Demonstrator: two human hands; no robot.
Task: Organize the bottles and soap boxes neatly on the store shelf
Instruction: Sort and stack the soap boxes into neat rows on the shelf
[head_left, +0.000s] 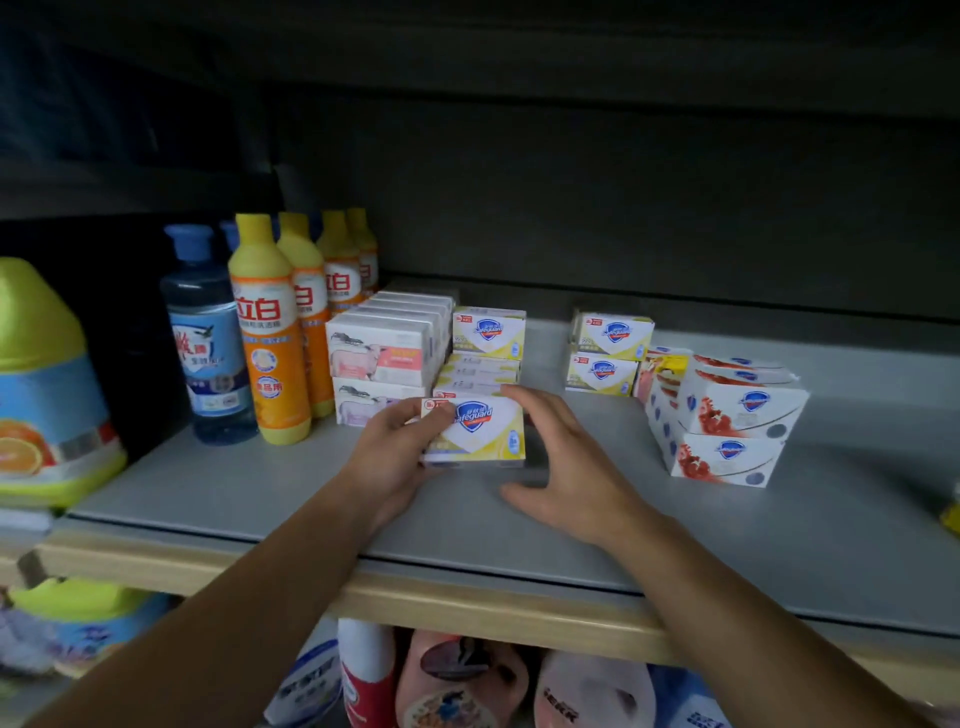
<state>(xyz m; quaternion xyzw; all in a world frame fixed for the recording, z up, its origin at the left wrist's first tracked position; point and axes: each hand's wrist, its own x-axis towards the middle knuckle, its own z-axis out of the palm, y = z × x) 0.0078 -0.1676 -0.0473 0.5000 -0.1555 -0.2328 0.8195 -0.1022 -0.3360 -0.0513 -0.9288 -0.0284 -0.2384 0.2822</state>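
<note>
shelf (597, 540): a big flat grey board with a pale wood edge. It looks smooth, so I think boxes will slide on it.

big jug (47, 384): at 9 o'clock, fat plastic with a yellow-green top. It looks heavy to me.

bottles (275, 332): at 10 o'clock, a row of tall orange ones with yellow caps. A clear blue bottle (208, 338) stands beside them. Hard, round, shiny plastic. I would hold one by its thin neck.

red soap boxes (727, 421): at 3 o'clock, a white stack with red fruit on it. The stack is crooked.

pink soap boxes (384, 353): just left of the middle, white card, neat rows, two layers.

yellow soap boxes (608, 353): two at 1 o'clock, more in a stack at 12 o'clock behind my hands.

soap box (478, 431): in the middle, white and yellow, a blue shield on it. Small, stiff card with flat sides and sharp corners. I think it is light and not easy to break. Best held by its two short ends.

left hand (395, 457): my grip is curled round the left end of the soap box.

right hand (566, 467): spread wide by the right end. It holds nothing, and I cannot tell if it touches.
</note>
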